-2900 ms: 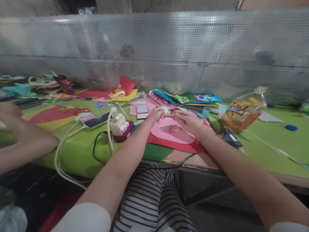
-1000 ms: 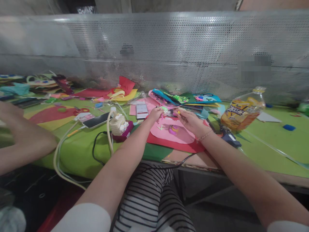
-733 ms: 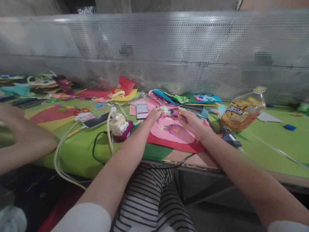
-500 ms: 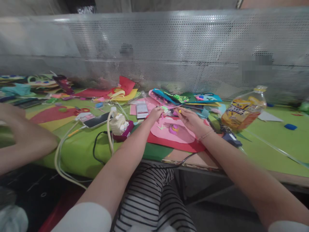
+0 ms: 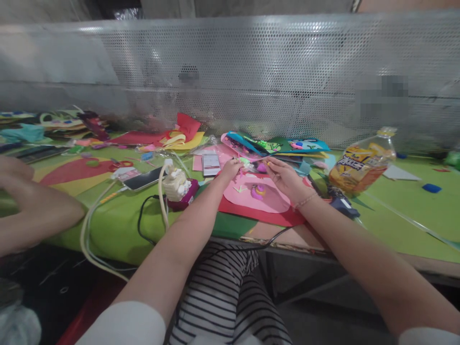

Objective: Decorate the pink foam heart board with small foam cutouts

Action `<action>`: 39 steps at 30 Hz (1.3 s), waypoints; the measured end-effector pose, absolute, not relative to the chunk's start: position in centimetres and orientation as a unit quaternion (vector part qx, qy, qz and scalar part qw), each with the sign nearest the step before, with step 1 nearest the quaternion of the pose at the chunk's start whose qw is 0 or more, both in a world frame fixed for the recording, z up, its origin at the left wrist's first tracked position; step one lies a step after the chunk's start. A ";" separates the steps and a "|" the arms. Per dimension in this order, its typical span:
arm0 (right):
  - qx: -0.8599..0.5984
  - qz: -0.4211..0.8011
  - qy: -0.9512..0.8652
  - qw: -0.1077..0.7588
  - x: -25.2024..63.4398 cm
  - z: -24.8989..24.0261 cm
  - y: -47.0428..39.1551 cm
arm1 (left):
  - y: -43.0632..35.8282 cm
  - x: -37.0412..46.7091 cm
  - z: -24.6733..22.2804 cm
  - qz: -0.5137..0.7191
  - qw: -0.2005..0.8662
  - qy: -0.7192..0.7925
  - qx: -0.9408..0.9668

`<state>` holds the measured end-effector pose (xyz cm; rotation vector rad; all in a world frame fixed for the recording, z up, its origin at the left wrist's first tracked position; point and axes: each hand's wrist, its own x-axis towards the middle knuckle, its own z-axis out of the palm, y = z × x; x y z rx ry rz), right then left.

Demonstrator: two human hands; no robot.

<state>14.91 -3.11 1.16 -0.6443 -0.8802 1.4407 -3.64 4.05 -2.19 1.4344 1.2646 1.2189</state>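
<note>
A grey perforated metal screen (image 5: 251,62) stands behind a green-covered table (image 5: 402,211). One red sheet (image 5: 230,209) lies beneath one rounded pink sheet (image 5: 273,206); one bottle (image 5: 354,170) leans to the right. The left hand (image 5: 230,169) has bent fingers; I cannot tell whether they grip anything. The right hand (image 5: 286,179) pinches one yellow bit (image 5: 269,164), small and roundish, above the pink sheet's far edge. One purple-and-yellow curl (image 5: 258,191) sits on that sheet.

Shiny perforated metal panel (image 5: 251,57) behind green-covered table (image 5: 395,235) — dark grey floor (image 5: 316,321) below.
</note>
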 end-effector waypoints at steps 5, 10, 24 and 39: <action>-0.300 0.603 -0.357 0.647 14.8 1.1 -3.0 | 4.0 -3.8 -2.2 0.484 0.423 0.507 0.574; -0.340 0.628 -0.318 0.624 14.7 1.6 -3.2 | 3.8 -3.8 -2.1 0.480 0.420 0.512 0.575; -0.275 0.643 -0.383 0.604 15.0 0.9 -2.9 | 3.8 -3.7 -2.1 0.484 0.420 0.510 0.574; -0.289 0.644 -0.375 0.601 14.9 1.1 -3.2 | 3.5 -3.7 -1.9 0.486 0.424 0.504 0.575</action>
